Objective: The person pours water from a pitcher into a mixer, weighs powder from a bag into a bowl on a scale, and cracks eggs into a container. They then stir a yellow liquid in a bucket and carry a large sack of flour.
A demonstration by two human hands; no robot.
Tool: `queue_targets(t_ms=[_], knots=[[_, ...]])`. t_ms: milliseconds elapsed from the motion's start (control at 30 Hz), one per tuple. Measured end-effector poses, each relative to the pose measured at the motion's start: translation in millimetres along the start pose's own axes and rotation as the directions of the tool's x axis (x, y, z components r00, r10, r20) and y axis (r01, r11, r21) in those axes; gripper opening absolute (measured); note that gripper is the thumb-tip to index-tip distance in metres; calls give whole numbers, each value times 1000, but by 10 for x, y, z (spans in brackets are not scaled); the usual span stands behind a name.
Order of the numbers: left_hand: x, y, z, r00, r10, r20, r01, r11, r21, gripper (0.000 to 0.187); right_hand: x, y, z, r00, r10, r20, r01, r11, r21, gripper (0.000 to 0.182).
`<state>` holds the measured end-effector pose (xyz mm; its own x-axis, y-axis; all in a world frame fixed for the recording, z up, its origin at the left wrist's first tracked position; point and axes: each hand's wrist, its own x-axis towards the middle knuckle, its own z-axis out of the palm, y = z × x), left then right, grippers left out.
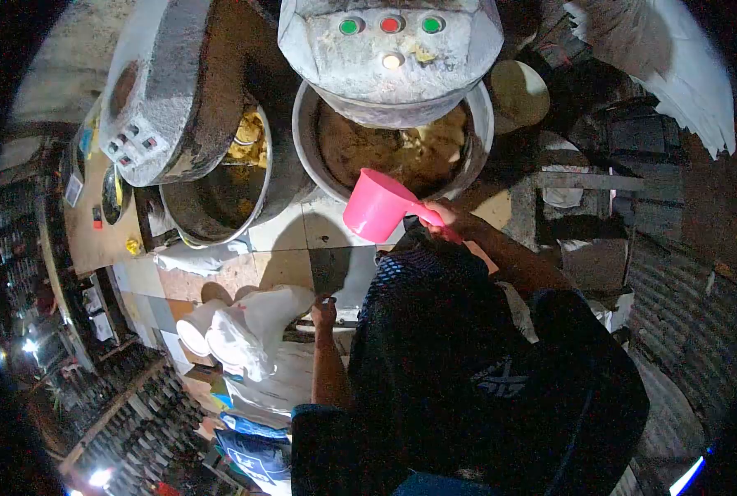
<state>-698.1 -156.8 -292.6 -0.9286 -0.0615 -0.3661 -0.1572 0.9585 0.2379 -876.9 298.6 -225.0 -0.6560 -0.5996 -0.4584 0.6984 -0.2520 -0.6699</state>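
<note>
My right hand is closed around the handle of a pink plastic dipper. The dipper is tilted at the front rim of a large metal mixing bowl, and its inside is hidden from me. Brown and pale yellowish dough-like stuff lies in that bowl, under the head of a big mixer. Lower down, my left hand hangs with curled fingers beside white bucket-like containers and a white sack. Whether it grips something small does not show.
A second mixer leans over another metal bowl with yellow dough at left. A wooden table stands beyond it. Tiles cover the floor. At right are a round tub and a wooden frame; blue-and-white bags lie below.
</note>
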Motion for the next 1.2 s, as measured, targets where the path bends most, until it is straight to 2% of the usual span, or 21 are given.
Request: queue_targets(t_ms=[100, 133, 200, 300, 367, 500, 567, 633, 700, 800, 833, 867, 900, 933, 967, 1000, 1033, 1100, 1133, 1167, 1200], knots=[[-9, 89, -139, 991, -113, 71, 125, 973, -196, 25, 75, 96, -56, 998, -34, 56, 29, 996, 84, 41], [6, 144, -203, 991, -113, 69, 124, 972, -197, 25, 41, 76, -20, 1000, -4, 2, 3, 989, 147, 41], [53, 279, -348, 949, -266, 169, 307, 902, -304, 25, -57, -116, 109, 998, 27, -51, -16, 978, 208, 40], [22, 445, -544, 932, -310, 188, 350, 902, -252, 27, -169, -354, 269, 990, 112, -84, -98, 983, 155, 40], [18, 336, -427, 942, -301, 150, 331, 908, -259, 26, -182, -363, 293, 987, 108, -117, -78, 968, 238, 40], [-18, 213, -317, 962, -257, 90, 271, 932, -239, 22, -90, -180, 172, 983, 103, -153, -70, 976, 206, 42], [-57, 129, -280, 955, -276, 110, 297, 896, -330, 21, -57, -130, 132, 999, 45, 19, -48, 980, 191, 46], [-114, 16, -224, 947, -292, 133, 320, 851, -417, 20, -75, -137, 179, 996, 87, -13, -82, 971, 225, 47], [-170, -228, -28, 980, -185, 67, 197, 917, -346, 21, -117, -195, 259, 991, 128, -44, -113, 960, 255, 49], [-307, -443, 158, 995, -102, 20, 104, 970, -219, 22, -149, -212, 300, 996, 46, 79, -71, 936, 345, 49], [-325, -456, 107, 886, -354, 301, 459, 770, -444, 24, -145, -199, 291, 995, 23, 101, -59, 925, 374, 49], [-397, -604, 248, 933, -291, 213, 355, 846, -398, 27, -160, -236, 335, 985, -25, 171, -56, 889, 455, 47], [-464, -731, 411, 967, -220, 129, 251, 907, -337, 30, -216, -331, 430, 995, 38, 96, -81, 867, 491, 44], [-523, -627, 321, 907, -356, 223, 420, 751, -509, 32, -200, -325, 434, 995, 19, 96, -64, 868, 493, 42], [-638, -681, 382, 954, -285, 90, 294, 839, -458, 29, -179, -320, 428, 995, 0, 99, -49, 868, 493, 41], [-648, -608, 183, 907, -299, 295, 416, 739, -529, 26, -186, -348, 456, 993, -17, 118, -43, 873, 485, 37], [-682, -984, 669, 928, -286, 241, 373, 749, -548, 26, -198, -384, 495, 993, -20, 119, -38, 883, 468, 37], [-807, -1155, 929, 981, -136, 135, 179, 902, -392, 24, -215, -460, 645, 998, 48, 38, -62, 814, 577, 34], [-833, -1168, 939, 982, -140, 123, 178, 898, -403, 24, -198, -448, 691, 999, 39, 6, -36, 844, 535, 34], [-918, -1154, 885, 950, -231, 210, 312, 727, -612, 25, -212, -473, 784, 999, 39, 15, -41, 852, 523, 34], [-1008, -1121, 815, 904, -290, 313, 422, 488, -764, 25, -245, -547, 932, 987, 87, -134, -9, 867, 499, 33]])
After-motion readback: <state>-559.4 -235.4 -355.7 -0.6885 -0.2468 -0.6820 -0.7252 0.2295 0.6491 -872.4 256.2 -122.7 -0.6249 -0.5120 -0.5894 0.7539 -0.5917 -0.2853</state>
